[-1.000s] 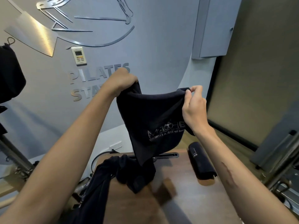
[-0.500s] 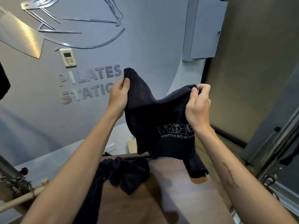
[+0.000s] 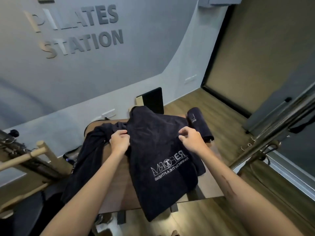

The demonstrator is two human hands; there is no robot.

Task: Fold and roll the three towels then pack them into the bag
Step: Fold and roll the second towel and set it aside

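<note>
Left hand (image 3: 119,141) grip pinches dark towel (image 3: 163,160) edge; right hand (image 3: 190,138) pinches opposite edge, over table (image 3: 122,189).

Grey wall (image 3: 136,65) with raised lettering (image 3: 76,29), wooden floor (image 3: 196,103).

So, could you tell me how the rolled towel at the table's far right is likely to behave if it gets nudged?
The rolled towel is a cylinder, so it would probably roll sideways. It lies near the table edge, so it might drop off. Being soft cloth with a loose end showing, it may start to unroll.
</note>
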